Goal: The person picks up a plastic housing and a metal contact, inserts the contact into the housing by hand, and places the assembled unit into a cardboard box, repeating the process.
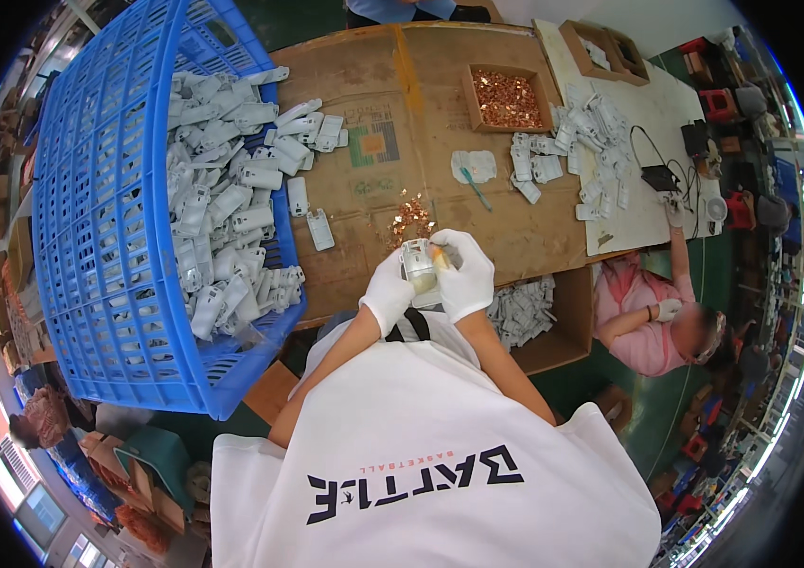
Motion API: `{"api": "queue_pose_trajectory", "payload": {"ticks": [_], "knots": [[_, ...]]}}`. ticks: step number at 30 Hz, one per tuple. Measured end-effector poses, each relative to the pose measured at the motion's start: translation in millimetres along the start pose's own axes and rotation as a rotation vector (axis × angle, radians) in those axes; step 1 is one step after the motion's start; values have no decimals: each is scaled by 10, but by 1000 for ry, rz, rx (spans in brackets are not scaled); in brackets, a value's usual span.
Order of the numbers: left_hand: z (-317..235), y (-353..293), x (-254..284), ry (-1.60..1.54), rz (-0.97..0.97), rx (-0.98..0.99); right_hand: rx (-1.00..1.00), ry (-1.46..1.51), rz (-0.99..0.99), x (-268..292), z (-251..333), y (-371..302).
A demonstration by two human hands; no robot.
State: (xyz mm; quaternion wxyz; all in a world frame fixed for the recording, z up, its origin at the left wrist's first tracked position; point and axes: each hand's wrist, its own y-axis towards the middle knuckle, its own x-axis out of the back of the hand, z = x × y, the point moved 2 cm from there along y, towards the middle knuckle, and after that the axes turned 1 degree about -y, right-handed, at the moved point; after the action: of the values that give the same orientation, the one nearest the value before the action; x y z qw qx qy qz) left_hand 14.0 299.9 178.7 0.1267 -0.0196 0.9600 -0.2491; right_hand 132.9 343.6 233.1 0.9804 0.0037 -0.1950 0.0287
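Just past the table's near edge, both my gloved hands hold one white plastic housing (418,264) between them. My left hand (388,295) is closed on its left side. On the other side, my right hand (464,276) is closed with its fingertips at the housing's upper right edge; whether they also pinch a small part is too small to tell. Directly beyond the hands lies a loose heap of small copper-coloured metal pieces (411,218). To the left, a single white housing (319,230) rests on the cardboard-covered table (364,275).
A blue plastic crate (108,227) tipped toward the table spills white housings at left. A cardboard box of copper pieces (471,99) stands at the far right, near more housings (600,133). Another box (572,327) sits below the edge. A person in pink (643,312) works at right.
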Motion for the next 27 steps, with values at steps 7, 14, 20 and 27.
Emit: {"api": "queue_pose_trajectory", "payload": {"ticks": [7,14,20,27], "knots": [[-398,-205,-44,567,-167,-68,203,-337,244,95,194,52],[-522,-324,-92,613,-261,-190,187,-379,283,59,314,64],[-584,-415,-97,748,-247,-171,43,-282,352,72,255,137],[-449,-508,3,757,-172,-184,-479,101,547,20,-63,4]]}}
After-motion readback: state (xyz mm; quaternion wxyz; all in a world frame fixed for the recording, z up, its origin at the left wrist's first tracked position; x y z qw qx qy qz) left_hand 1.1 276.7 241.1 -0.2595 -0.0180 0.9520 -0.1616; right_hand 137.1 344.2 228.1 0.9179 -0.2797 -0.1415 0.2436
